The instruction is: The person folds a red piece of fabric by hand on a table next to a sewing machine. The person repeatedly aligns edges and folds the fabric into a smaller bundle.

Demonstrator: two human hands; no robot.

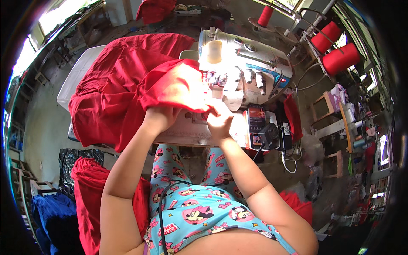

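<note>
Red fabric (170, 87) is spread over the left of the sewing table, and its right end lies at the needle area of a white sewing machine (250, 55). My right hand (219, 119) pinches the fabric's edge just in front of the lit needle area. Under the near fold of the same fabric is my left hand (159, 119), its fingers hidden by the cloth. A bright lamp glare washes out the presser foot and the cloth beside it.
A phone (256, 123) with a lit screen lies right of my right hand, beside a black charger (269, 136) and white cable. Red thread cones (340, 58) stand on a rack at upper right. Red cloth (91, 187) and blue cloth (55, 216) hang at lower left.
</note>
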